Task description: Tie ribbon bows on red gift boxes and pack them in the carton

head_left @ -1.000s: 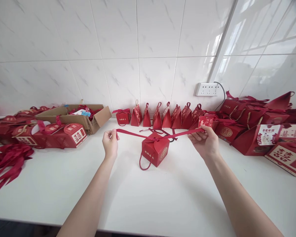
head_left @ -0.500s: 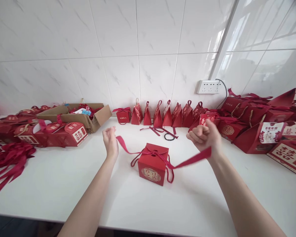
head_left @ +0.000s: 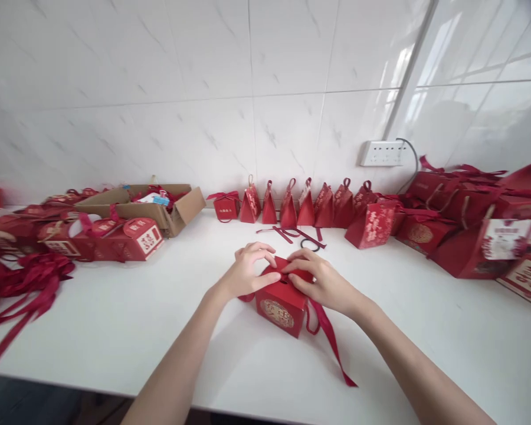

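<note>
A small red gift box (head_left: 279, 308) with a gold emblem on its front stands in the middle of the white table (head_left: 115, 330). Both my hands rest on its top. My left hand (head_left: 246, 273) pinches the red ribbon (head_left: 331, 339) at the knot on the lid, fingers curled. My right hand (head_left: 320, 280) pinches the same ribbon from the other side. One ribbon tail trails off the box's right side toward the table's near edge.
A row of small red triangular boxes (head_left: 307, 206) lines the tiled wall. An open cardboard carton (head_left: 177, 211) and red boxes (head_left: 135, 237) sit left, with loose red ribbons (head_left: 22, 289) beside them. Larger red gift boxes (head_left: 464, 230) pile up right. A black ring and ribbon scraps (head_left: 301, 235) lie behind the box.
My hands, held wide apart with the ribbon ends stretched out, came together onto the box's top. The box turned, its emblem now faces me, and the right ribbon tail dropped to the table.
</note>
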Tool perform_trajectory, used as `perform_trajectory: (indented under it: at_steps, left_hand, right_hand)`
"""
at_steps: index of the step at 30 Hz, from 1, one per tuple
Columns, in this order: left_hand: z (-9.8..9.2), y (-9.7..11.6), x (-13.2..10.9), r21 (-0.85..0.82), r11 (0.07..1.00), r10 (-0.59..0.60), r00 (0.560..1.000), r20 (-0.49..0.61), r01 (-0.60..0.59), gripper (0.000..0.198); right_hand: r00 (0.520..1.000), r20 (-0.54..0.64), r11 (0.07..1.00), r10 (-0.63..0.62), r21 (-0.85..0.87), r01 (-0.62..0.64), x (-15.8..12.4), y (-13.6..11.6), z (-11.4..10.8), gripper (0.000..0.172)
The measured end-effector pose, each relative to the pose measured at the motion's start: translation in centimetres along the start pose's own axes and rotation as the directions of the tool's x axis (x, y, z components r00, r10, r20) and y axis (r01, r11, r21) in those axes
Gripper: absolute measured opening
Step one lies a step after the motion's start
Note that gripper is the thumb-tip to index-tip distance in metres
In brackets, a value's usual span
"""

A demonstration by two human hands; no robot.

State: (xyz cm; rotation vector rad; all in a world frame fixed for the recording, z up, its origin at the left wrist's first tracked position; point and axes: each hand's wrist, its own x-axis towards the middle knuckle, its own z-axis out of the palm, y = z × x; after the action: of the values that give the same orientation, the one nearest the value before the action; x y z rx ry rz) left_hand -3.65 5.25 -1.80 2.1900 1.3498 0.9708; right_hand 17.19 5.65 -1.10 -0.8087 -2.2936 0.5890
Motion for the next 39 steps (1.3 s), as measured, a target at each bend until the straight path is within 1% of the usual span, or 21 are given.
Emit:
perform_trajectory:
  at_steps: [1, 3, 4, 5, 6, 7, 8, 10, 11, 13, 14, 18, 21, 23, 25, 27, 30, 32, 34, 36, 39]
  left_hand:
    - [0.0, 0.0, 0.0, 0.022, 1.000, -0.005, 0.999, -0.051, 0.006, 0.012]
    - [0.2, 0.3, -0.2, 0.076, 0.997, -0.018, 0.981, -0.193, 0.034, 0.010]
    - [0.4, 0.5, -0.3, 0.104, 0.994, -0.015, 0.958, -0.285, 0.047, 0.011]
    - [0.7, 0.8, -0.5, 0.125, 0.991, 0.010, 0.932, -0.363, 0.037, 0.011]
    - [0.9, 1.0, -0.7, 0.158, 0.987, 0.024, 0.922, -0.387, 0.041, 0.011]
    - [1.2, 1.3, -0.9, 0.188, 0.982, 0.039, 0.925, -0.378, 0.035, 0.012]
    - [1.5, 1.7, -1.1, 0.204, 0.979, 0.060, 0.938, -0.342, 0.011, 0.014]
    - [1.9, 2.4, -1.5, 0.179, 0.982, 0.099, 0.973, -0.208, -0.062, 0.016]
    - [2.0, 2.7, -1.7, 0.145, 0.984, 0.119, 0.983, -0.139, -0.099, 0.016]
    - [2.0, 3.0, -1.8, 0.083, 0.986, 0.147, 0.988, -0.048, -0.143, 0.014]
    - [1.9, 3.0, -1.8, 0.073, 0.986, 0.150, 0.988, -0.031, -0.148, 0.013]
    - [1.7, 2.4, -1.5, 0.098, 0.985, 0.144, 0.990, -0.007, -0.143, 0.017]
    - [1.6, 2.2, -1.2, 0.126, 0.983, 0.135, 0.991, 0.015, -0.136, 0.020]
    - [1.4, 2.4, -1.1, 0.130, 0.983, 0.128, 0.991, 0.026, -0.130, 0.019]
    - [1.2, 2.6, -1.1, 0.120, 0.984, 0.131, 0.991, 0.040, -0.135, 0.015]
    - [0.9, 2.7, -1.0, 0.127, 0.983, 0.128, 0.990, 0.055, -0.134, 0.010]
    - [0.6, 2.7, -0.8, 0.151, 0.981, 0.111, 0.991, 0.069, -0.120, 0.008]
    - [0.6, 2.6, -0.7, 0.151, 0.983, 0.098, 0.993, 0.060, -0.106, 0.004]
    - [0.7, 2.4, -0.6, 0.146, 0.986, 0.083, 0.996, 0.028, -0.086, 0.003]
    - [0.9, 2.2, -0.5, 0.127, 0.989, 0.080, 0.997, -0.019, -0.077, 0.006]
    - [1.0, 2.0, -0.5, 0.081, 0.991, 0.113, 0.990, -0.084, -0.106, 0.007]
  right_hand:
    - [1.000, -0.010, 1.000, -0.002, -0.012, 0.002, -0.1, 0.1, -0.1, 0.021]
    - [1.000, -0.031, 1.000, 0.003, -0.017, -0.003, -0.3, 0.6, 0.0, 0.026]
    - [0.999, -0.033, 0.999, 0.029, -0.018, -0.030, -0.3, 1.1, 0.2, 0.028]
    - [0.999, -0.031, 1.000, 0.025, -0.013, -0.025, -0.3, 1.6, 0.4, 0.029]
    - [0.999, -0.035, 1.000, 0.005, -0.002, -0.005, -0.3, 2.2, 0.7, 0.027]
    - [0.998, -0.056, 1.000, -0.023, 0.003, 0.023, -0.2, 2.7, 1.1, 0.023]
    - [0.995, -0.080, 0.998, -0.058, 0.012, 0.059, -0.2, 3.0, 1.3, 0.021]
    - [0.984, -0.122, 0.991, -0.129, 0.027, 0.133, 0.0, 3.2, 1.7, 0.018]
    - [0.979, -0.129, 0.986, -0.161, 0.026, 0.166, 0.0, 3.1, 1.7, 0.018]
    - [0.971, -0.130, 0.980, -0.198, -0.007, 0.199, 0.1, 2.5, 1.7, 0.021]
    - [0.973, -0.126, 0.980, -0.196, -0.039, 0.193, 0.0, 2.3, 1.8, 0.023]
    - [0.980, -0.127, 0.984, -0.154, -0.106, 0.141, -0.1, 2.3, 2.2, 0.024]
    - [0.991, -0.080, 0.988, -0.105, -0.120, 0.095, -0.1, 2.3, 2.4, 0.021]
    - [0.997, -0.043, 0.988, -0.065, -0.142, 0.058, 0.0, 1.9, 2.2, 0.020]
    - [0.999, -0.044, 0.990, -0.031, -0.137, 0.025, 0.1, 1.1, 1.8, 0.018]
    - [0.997, -0.079, 0.996, 0.019, -0.080, -0.025, 0.2, 0.3, 1.6, 0.014]
    - [0.986, -0.078, 0.981, 0.146, 0.138, -0.135, 0.3, -0.1, 1.4, 0.009]
    - [0.971, -0.037, 0.926, 0.237, 0.309, -0.215, 0.4, 0.0, 1.4, 0.009]
    - [0.957, -0.004, 0.868, 0.291, 0.421, -0.263, 0.5, 0.2, 1.3, 0.011]
    - [0.956, 0.007, 0.859, 0.293, 0.438, -0.266, 0.5, 0.3, 1.2, 0.011]
    - [0.975, -0.026, 0.928, 0.223, 0.313, -0.204, 0.5, 0.1, 1.0, 0.011]
